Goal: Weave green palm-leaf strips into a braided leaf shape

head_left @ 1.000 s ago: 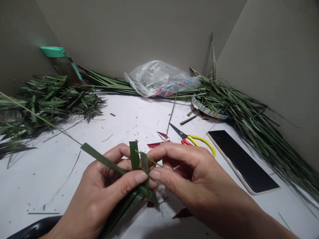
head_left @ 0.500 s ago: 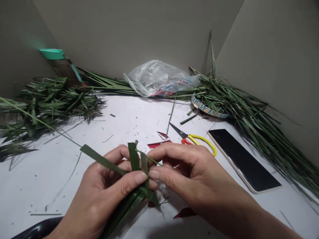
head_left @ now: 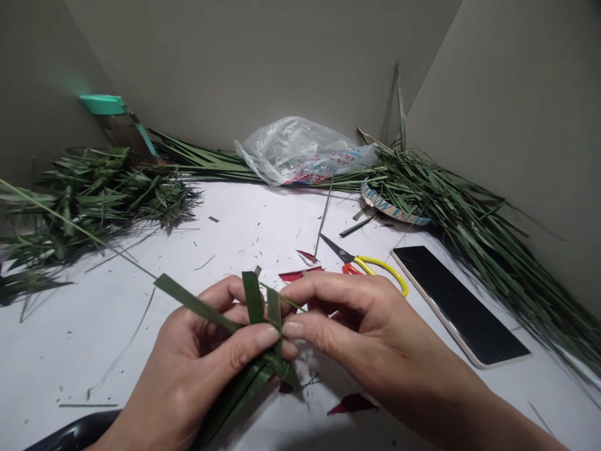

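Note:
A folded bundle of flat green leaf strips [head_left: 256, 376] sits between my two hands, low in the middle of the view. My left hand [head_left: 211, 351] is closed around it, thumb pressed on top. The thumb and fingers of my right hand [head_left: 345, 326] pinch the bundle close to the left thumb. Several strip ends stand up from the grip, one pointing to the upper left. A thin green stem sticks out under the right index finger. The left palm hides part of the bundle.
Yellow-and-red-handled scissors [head_left: 366, 262] and a phone [head_left: 460, 307] lie to the right. Cut leaves [head_left: 469, 225] line the right side, and woven leaf pieces [head_left: 94, 194] the left. A plastic bag [head_left: 300, 153] and a green-lidded bottle [head_left: 106, 106] stand behind. Red scraps [head_left: 352, 403] are scattered nearby.
Both hands keep almost the same hold on the leaf strips. The whole view has shifted very slightly.

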`<state>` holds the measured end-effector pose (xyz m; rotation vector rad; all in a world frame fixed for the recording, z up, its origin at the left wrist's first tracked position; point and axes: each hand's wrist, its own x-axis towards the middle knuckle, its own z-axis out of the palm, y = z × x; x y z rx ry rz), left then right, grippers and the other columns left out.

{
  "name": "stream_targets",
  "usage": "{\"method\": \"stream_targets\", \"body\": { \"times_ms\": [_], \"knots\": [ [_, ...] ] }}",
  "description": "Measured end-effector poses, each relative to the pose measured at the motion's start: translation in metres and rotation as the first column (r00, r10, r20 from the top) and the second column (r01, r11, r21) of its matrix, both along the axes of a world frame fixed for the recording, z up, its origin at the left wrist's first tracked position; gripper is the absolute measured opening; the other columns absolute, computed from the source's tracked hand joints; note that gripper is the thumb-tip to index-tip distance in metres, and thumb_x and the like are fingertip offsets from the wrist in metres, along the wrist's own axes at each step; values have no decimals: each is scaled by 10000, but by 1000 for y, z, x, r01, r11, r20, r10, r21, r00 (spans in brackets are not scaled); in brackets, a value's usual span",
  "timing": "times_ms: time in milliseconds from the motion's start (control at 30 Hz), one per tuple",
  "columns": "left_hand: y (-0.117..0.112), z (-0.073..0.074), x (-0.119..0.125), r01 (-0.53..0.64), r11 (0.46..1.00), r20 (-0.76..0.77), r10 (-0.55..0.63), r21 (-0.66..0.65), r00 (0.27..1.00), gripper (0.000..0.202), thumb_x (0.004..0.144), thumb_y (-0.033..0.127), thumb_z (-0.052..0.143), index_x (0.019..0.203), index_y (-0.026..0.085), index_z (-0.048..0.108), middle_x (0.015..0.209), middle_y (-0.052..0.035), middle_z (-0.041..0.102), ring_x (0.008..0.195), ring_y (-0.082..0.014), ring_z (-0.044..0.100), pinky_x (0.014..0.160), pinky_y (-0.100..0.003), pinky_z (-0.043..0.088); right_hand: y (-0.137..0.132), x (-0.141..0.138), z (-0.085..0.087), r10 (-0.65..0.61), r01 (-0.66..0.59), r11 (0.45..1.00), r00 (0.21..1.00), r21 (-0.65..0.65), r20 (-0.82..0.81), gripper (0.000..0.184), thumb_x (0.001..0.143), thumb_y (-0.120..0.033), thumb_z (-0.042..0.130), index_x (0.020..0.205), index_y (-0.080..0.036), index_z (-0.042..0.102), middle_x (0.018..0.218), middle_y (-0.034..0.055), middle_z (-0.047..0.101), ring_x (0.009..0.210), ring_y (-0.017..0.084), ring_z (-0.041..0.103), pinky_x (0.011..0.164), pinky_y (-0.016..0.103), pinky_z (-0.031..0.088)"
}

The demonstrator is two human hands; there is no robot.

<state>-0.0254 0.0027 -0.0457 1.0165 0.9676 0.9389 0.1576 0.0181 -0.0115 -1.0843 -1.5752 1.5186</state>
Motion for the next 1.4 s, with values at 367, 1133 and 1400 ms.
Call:
{"method": "stream_targets", "body": {
  "times_ms": [367,1133,1400],
  "knots": [
    [0,1,1,27,1000,54,-27,-12,998,86,800,196,758,860,222,701,784,9,767,680,-152,708,609,-168,551,1,2,2,19,-20,1000,999,24,50,210,852,-105,618,889,-245,770,716,-44,690,848,145,666,756,217,494],
    [-1,7,2,1,995,-57,4,95,998,77,804,277,773,819,234,712,730,5,776,672,-162,708,626,-188,539,3,0,5,81,-99,982,990,-161,-116,115,845,-179,600,734,-159,623,665,-13,592,683,125,551,691,246,448],
    [1,15,1,29,997,-17,-27,67,999,61,827,286,752,862,241,770,809,1,777,754,-160,698,670,-180,530,3,2,7,58,-86,983,984,-163,-166,76,848,-194,648,818,-153,704,718,-2,640,703,122,584,673,224,469]
  ]
}}
